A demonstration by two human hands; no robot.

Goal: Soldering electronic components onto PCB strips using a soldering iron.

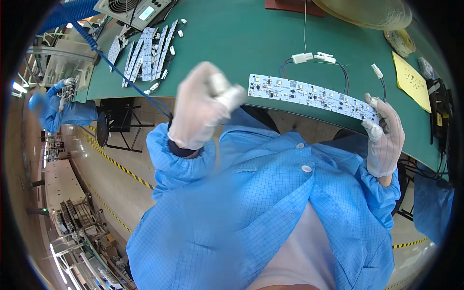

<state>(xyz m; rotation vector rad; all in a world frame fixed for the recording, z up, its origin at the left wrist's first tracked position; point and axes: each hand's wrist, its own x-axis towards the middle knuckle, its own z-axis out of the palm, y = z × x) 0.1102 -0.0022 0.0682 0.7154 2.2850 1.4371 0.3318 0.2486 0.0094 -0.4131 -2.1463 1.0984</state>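
Observation:
A long white LED circuit board [309, 95] slants across the front edge of the green bench. Its right end is pinched between the thumb and fingers of my right hand [386, 133], which wears a white glove. Thin wires run from the board to white plug connectors [302, 58] behind it. Just off the board's left end, my gloved left hand [205, 104] is raised with its fingers curled closed. Whatever those fingers may hold is hidden. A blue cord [145, 96] leads to my left wrist.
Several LED boards [150, 53] lie piled at the back left, near a grey device with a display [146, 13]. A yellow sheet with small dark bits [411, 82], a tape roll [401, 42] and a loose connector [377, 71] are at right. Another person [60, 106] works far left.

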